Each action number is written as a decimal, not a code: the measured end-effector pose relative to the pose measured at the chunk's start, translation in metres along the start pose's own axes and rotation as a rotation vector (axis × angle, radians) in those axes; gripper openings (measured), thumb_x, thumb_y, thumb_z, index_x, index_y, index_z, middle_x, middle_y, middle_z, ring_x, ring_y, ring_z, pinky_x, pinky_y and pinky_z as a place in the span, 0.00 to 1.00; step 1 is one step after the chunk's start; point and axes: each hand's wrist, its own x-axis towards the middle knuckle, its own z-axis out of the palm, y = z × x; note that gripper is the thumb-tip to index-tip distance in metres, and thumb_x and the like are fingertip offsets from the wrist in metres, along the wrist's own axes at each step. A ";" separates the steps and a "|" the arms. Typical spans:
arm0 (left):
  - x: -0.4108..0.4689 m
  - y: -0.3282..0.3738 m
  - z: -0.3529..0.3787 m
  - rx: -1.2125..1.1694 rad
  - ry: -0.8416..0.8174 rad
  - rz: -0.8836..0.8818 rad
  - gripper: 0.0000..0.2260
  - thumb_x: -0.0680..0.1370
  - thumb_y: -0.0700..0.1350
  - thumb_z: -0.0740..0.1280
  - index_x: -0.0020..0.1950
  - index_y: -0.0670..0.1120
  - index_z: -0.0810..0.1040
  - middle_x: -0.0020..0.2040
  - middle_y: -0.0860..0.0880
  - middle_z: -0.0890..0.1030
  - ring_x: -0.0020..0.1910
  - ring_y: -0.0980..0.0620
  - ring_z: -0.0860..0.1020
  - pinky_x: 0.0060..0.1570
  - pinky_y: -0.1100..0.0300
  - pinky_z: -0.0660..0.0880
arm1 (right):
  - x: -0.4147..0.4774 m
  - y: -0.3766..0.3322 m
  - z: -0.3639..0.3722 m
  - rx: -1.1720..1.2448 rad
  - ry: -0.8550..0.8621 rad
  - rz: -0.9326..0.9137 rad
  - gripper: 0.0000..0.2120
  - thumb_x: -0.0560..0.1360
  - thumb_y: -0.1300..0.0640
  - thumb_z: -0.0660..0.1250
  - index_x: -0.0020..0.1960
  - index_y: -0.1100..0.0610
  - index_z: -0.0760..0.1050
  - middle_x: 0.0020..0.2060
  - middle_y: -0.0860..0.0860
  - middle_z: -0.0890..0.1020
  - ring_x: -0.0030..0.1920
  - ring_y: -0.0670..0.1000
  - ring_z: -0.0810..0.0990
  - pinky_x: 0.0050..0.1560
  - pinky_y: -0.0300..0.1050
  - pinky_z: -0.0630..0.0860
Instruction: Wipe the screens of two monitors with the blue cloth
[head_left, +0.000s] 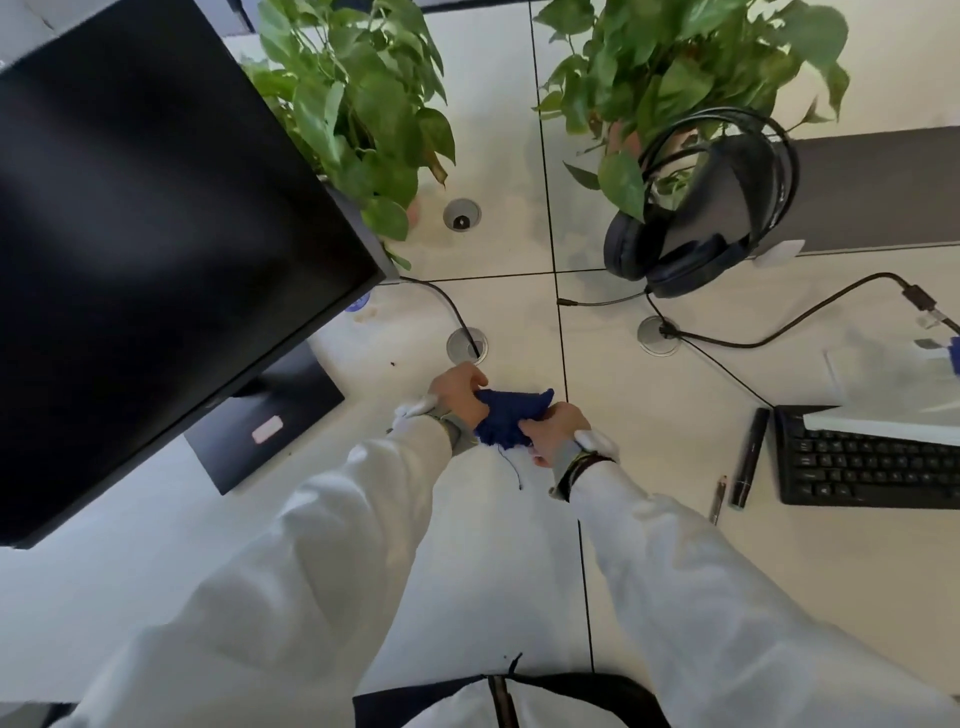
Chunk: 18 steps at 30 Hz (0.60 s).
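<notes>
Here both hands, left hand (457, 391) and right hand (551, 428), clutch the bunched dark-blue woven cloth (506, 415) above the white desk (524, 332); wiping looks not yet begun, so next carry it left to the large black monitor screen (156, 218).

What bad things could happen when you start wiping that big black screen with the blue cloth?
A loose thread dangles from the blue cloth, which the left hand and right hand hold bunched; it could snag or trail on the screen. The plant crowds the edge of the monitor, so a hard wipe might push the monitor into its leaves.
</notes>
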 end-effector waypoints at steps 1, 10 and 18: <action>0.005 -0.002 0.002 0.061 0.002 0.018 0.18 0.74 0.41 0.66 0.64 0.49 0.74 0.59 0.49 0.78 0.51 0.49 0.77 0.48 0.59 0.73 | 0.001 0.002 -0.002 -0.132 0.014 -0.039 0.10 0.77 0.59 0.66 0.54 0.66 0.76 0.48 0.59 0.81 0.39 0.55 0.81 0.41 0.39 0.80; 0.014 -0.008 0.022 0.249 -0.074 0.308 0.15 0.76 0.39 0.64 0.61 0.48 0.81 0.57 0.46 0.78 0.55 0.44 0.77 0.46 0.62 0.68 | 0.023 -0.019 -0.011 -0.602 0.085 -0.446 0.08 0.77 0.51 0.64 0.54 0.53 0.73 0.44 0.50 0.81 0.42 0.54 0.79 0.43 0.47 0.77; 0.013 -0.029 0.003 0.281 -0.090 0.213 0.15 0.81 0.41 0.59 0.62 0.48 0.82 0.62 0.48 0.81 0.57 0.46 0.78 0.59 0.57 0.73 | 0.023 -0.031 -0.013 -0.619 0.004 -0.292 0.07 0.73 0.54 0.67 0.51 0.51 0.75 0.47 0.51 0.81 0.45 0.54 0.81 0.46 0.43 0.77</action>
